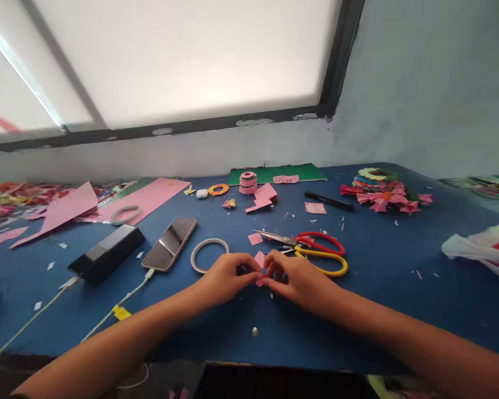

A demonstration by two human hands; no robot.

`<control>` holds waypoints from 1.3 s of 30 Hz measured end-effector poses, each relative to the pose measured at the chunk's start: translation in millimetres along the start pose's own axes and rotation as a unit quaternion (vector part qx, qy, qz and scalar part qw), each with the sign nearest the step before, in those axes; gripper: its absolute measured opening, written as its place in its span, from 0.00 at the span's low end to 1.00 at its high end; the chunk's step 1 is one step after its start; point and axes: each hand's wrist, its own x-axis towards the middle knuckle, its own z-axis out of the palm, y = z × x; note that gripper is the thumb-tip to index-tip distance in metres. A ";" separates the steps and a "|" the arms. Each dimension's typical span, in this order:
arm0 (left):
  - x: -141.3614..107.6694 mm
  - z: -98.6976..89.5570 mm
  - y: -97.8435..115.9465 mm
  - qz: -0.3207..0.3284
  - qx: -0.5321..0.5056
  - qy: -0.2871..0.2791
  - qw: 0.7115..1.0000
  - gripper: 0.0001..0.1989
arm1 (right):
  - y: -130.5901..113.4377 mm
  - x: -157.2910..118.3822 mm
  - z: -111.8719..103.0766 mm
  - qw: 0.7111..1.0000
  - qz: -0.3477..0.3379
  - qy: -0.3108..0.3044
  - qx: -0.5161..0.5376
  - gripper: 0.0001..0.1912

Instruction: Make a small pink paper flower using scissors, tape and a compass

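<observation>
My left hand (232, 274) and my right hand (296, 277) meet above the blue table, fingertips pinching a small pink paper piece (260, 281) between them. Its exact shape is partly hidden by my fingers. Just behind my fingers another bit of pink paper (259, 258) shows. Scissors with one red and one yellow handle (341, 266) lie beyond my right hand, blades pointing left. Beside my left hand is a roll of tape (194, 256), lying flat and partly covered by that hand. A pink paper square (255, 239) lies near the scissor tips.
A phone (170, 244) on a cable and a black box-shaped device (108, 252) lie at left. Pink sheets (153, 194) and paper scraps fill the back left. A black pen (329, 200), stacked paper rings (248, 183) and pink paper cutouts (388, 198) are farther back. A plastic bag (478, 249) sits right.
</observation>
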 end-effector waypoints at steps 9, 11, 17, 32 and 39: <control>-3.0 1.7 12.9 -0.007 -0.182 -0.024 0.983 0.11 | -8.6 0.1 -14.6 0.977 0.024 0.035 0.211 0.11; -5.7 2.2 15.9 -0.008 -0.191 -0.017 0.981 0.08 | -10.6 0.3 -15.5 0.969 0.031 0.039 0.243 0.11; -9.8 4.8 21.0 -0.037 -0.237 -0.002 0.971 0.11 | -16.2 1.0 -15.4 0.942 0.058 0.056 0.325 0.14; -10.9 8.8 20.7 0.110 -0.170 0.053 0.978 0.07 | -24.0 -8.5 -14.5 0.975 -0.033 0.108 0.191 0.06; -11.3 10.3 17.7 0.065 -0.185 0.067 0.978 0.08 | -23.2 -10.2 -17.4 0.967 -0.197 0.151 -0.060 0.04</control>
